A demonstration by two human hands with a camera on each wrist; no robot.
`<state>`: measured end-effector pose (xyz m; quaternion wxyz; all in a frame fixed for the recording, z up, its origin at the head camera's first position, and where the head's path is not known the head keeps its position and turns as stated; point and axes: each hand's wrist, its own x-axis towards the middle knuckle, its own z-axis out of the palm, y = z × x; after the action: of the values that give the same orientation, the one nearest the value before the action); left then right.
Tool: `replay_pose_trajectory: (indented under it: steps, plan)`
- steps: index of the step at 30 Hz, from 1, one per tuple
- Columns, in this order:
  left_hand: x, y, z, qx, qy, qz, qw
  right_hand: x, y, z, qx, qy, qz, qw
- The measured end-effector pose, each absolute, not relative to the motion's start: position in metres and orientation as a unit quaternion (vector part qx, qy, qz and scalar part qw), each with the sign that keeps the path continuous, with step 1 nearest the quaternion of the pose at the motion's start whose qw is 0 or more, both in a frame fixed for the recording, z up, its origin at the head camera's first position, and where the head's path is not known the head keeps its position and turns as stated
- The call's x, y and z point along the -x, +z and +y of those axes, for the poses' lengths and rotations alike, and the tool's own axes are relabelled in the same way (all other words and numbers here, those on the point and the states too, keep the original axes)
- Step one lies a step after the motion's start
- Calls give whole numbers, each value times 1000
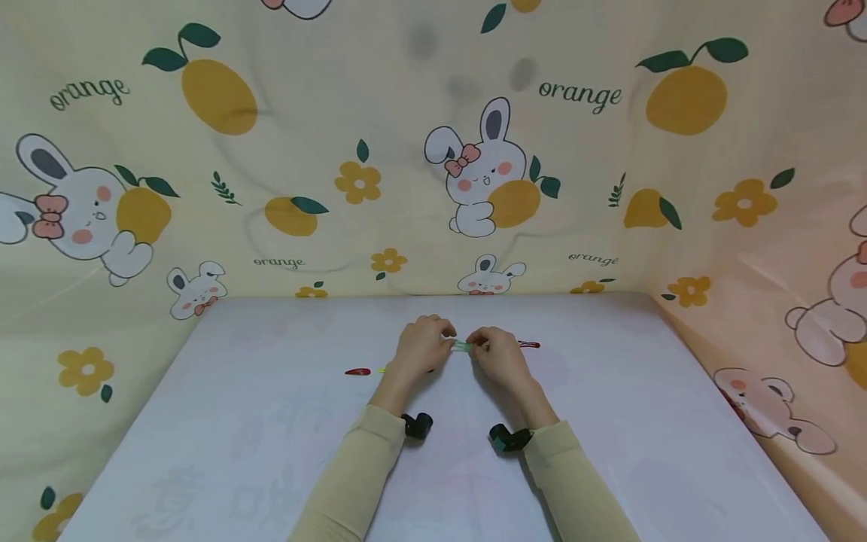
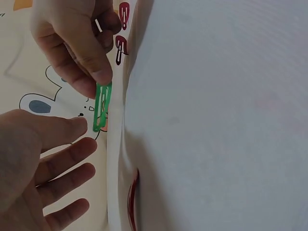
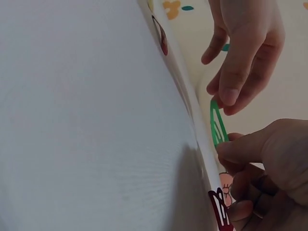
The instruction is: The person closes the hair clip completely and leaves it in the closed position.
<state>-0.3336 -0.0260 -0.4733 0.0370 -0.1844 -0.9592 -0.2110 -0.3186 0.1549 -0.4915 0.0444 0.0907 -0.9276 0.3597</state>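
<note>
Between my two hands is a green snap hair clip (image 1: 461,346), its loop standing partly unfolded. My right hand (image 1: 500,355) pinches one end of it between thumb and fingertips. My left hand (image 1: 421,345) has its fingers relaxed and spread, with the thumb and fingertips close to the clip's other end, as the left wrist view shows. Beyond the right hand lies a dark red hair clip (image 1: 530,344); the left wrist view has two dark red clips there, the nearer one (image 2: 119,50) with its parts spread.
A red hair clip (image 1: 357,372) lies on the white table (image 1: 271,436) left of my left wrist, beside a bit of yellow (image 1: 381,369) partly hidden by the arm. A patterned curtain (image 1: 400,90) rises behind the table and along both sides.
</note>
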Motion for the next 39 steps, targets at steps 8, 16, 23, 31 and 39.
replay_pose_trajectory:
  steps: [8, 16, 23, 31, 39]
  plan:
    - [332, -472, -24, 188, -225, -955, 41, 318, -488, 151, -80, 375, -921, 66]
    - [326, -471, -25, 185, -238, -949, 94, 317, -485, 148, -92, 378, -915, 110]
    - [319, -471, -27, 192, -249, -931, 185, 315, -481, 146, -111, 414, -886, 176]
    - [313, -469, -29, 197, -271, -905, 261, 311, -471, 142, -121, 460, -856, 201]
    - [304, -460, -30, 194, -297, -885, 301, 307, -462, 139, -139, 473, -841, 224]
